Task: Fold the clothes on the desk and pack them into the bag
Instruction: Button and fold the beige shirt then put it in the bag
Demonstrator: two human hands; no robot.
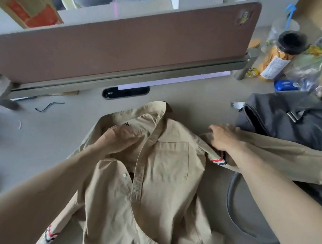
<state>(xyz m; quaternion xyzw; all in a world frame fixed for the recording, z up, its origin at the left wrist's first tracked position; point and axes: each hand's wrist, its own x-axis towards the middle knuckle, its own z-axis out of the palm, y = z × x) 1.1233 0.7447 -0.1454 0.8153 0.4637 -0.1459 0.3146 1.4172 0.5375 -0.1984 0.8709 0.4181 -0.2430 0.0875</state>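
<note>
Beige shirt (161,178) lies unbuttoned on the surface (42,137), just left of the grey bag (297,126). The left hand (120,139) clutches the shirt; the right hand (223,137) seemingly pinches its sleeve (284,153), draped over the bag.

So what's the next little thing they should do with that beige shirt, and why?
Probably swing the sleeve inward across the chest. The shirt lies open and rumpled on the desk, its sleeve trailing over the grey bag; the right hand holds that sleeve near the shoulder, and the left hand is on the cloth by the collar, seemingly steadying it.
</note>
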